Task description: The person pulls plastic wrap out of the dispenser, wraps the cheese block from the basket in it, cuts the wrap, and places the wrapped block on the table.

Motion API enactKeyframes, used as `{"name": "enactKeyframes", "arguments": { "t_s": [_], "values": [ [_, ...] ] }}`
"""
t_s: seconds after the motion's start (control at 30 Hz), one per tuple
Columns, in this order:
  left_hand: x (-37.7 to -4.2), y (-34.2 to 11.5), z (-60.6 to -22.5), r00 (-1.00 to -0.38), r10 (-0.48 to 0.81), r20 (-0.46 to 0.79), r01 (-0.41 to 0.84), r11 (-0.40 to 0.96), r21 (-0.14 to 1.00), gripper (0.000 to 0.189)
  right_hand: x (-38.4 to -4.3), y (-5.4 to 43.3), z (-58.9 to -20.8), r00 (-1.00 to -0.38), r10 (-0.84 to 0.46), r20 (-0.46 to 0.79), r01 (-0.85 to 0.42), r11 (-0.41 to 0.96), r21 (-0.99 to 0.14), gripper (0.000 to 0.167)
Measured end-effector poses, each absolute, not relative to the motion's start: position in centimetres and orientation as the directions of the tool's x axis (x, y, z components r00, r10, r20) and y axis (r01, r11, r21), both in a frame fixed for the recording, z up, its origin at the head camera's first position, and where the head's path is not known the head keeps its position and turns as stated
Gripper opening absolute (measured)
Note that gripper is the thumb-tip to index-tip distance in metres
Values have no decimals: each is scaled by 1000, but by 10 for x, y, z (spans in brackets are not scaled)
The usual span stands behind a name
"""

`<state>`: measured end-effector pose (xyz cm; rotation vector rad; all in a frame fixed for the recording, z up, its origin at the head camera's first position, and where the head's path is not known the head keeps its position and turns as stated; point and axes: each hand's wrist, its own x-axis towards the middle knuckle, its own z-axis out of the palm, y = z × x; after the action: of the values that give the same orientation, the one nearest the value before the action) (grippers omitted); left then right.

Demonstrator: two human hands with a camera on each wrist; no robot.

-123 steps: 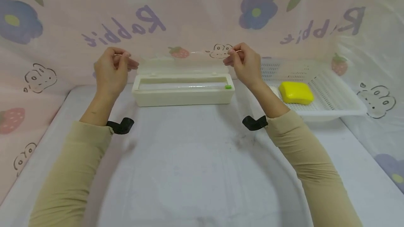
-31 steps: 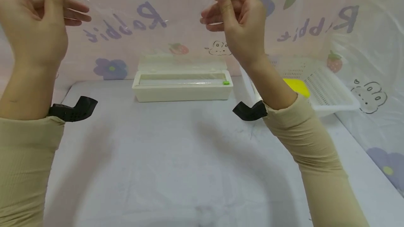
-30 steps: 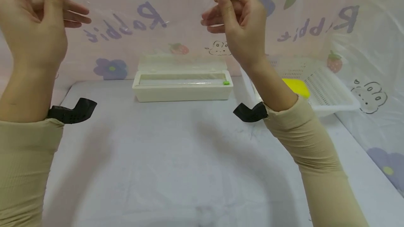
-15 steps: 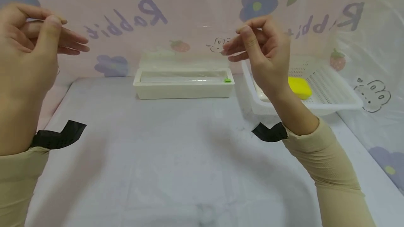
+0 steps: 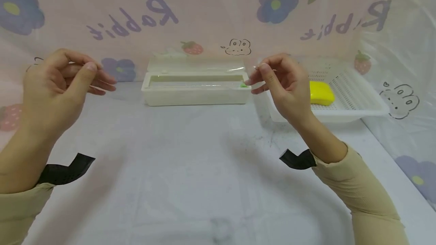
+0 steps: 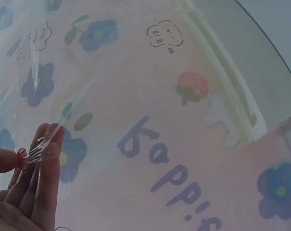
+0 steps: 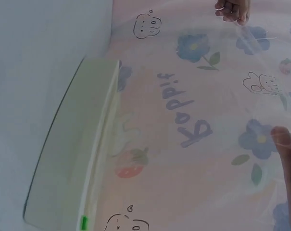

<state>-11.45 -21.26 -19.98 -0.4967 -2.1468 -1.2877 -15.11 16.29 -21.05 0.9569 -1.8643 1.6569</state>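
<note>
A pale cling film dispenser [image 5: 197, 98] stands at the back of the table, its lid [image 5: 195, 64] tipped up behind it. A green tab [image 5: 243, 85] sits at its right front edge. Clear cling film [image 6: 35, 79] stretches up from the box toward both hands, barely visible in the head view. My left hand [image 5: 63, 88] pinches one corner between thumb and forefinger, the film gathered in creases there. My right hand [image 5: 287, 84] pinches the other corner, close in front of the dispenser's right end in the head view. The other fingers of both hands extend loosely.
To the right stands a white perforated basket [image 5: 361, 115] holding a yellow rounded block [image 5: 321, 93]; the right hand partly covers it. A printed curtain [image 5: 211, 6] hangs right behind the dispenser. The white tabletop [image 5: 190, 162] stretches in front.
From beside the dispenser, both hands have drawn the film up and toward me, the left also moving left. Over the last second they have come down, the right shifting right.
</note>
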Motion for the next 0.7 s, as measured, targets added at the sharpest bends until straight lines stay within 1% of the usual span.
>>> {"name": "enactKeyframes", "arguments": {
  "t_s": [0.1, 0.2, 0.33, 0.43, 0.5, 0.6, 0.7],
  "values": [
    [-109, -209, -206, -782, 85, 617, 573, 485, 660, 14, -146, 170, -217, -656, -204, 727, -751, 75, -656, 12],
    [-103, -205, -209, -813, 131, 567, 549, 495, 673, 9, -142, 178, -224, -674, -223, 704, -734, 92, -673, 14],
    [-98, -198, -214, -862, 146, 486, 481, 542, 689, 7, -139, 185, -234, -741, -244, 625, -662, 113, -741, 11],
    [-98, -195, -222, -866, 168, 470, 473, 579, 664, 8, -138, 189, -243, -791, -262, 553, -602, 172, -780, 9],
    [-99, -195, -227, -864, 186, 467, 478, 595, 646, 8, -138, 192, -248, -807, -278, 520, -577, 189, -794, 9],
    [-99, -194, -234, -871, 201, 449, 470, 610, 638, 7, -138, 194, -256, -814, -311, 491, -561, 199, -803, 9],
    [-99, -193, -242, -877, 226, 424, 464, 627, 625, 7, -137, 197, -266, -804, -361, 473, -565, 216, -796, 8]
  ]
}}
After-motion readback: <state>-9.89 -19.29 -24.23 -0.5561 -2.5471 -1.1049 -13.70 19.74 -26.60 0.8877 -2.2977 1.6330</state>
